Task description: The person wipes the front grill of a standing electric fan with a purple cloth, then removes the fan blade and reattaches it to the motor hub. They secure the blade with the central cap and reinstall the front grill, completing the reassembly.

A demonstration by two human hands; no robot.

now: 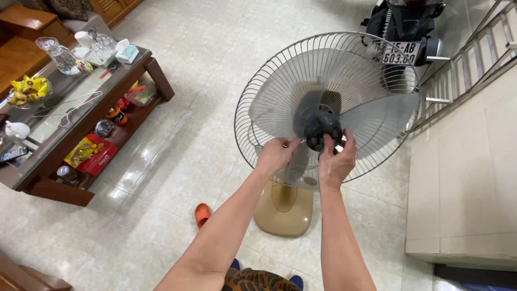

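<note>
Reaching forward with both arms toward a standing fan (328,102) with its front cage off, blades bare inside the rear wire guard (258,86). Right hand (336,159) curling its fingers around the dark hub cap (323,132) at the centre of the blades, gripping it from the right and below; left hand (276,153) pinching narrowly at the near edge of a translucent blade (280,108) just left of that cap, fingertips touching it, though telling exactly how much is being held is not possible from here. Hub cap sitting directly ahead of the hands and between them, closer to the right one, its axis pointing back along the arms toward the body. Fan head tilting to face upward, the tan base (284,207) lying beneath the wrists on the tiled floor (177,161). Lying left of the left forearm, an orange sandal (202,214); farther left, well apart, a wooden coffee table (156,70) crowded with a glass jug (56,54) and snack packets. Beyond the fan, away from both hands, a parked scooter (406,27).
</note>
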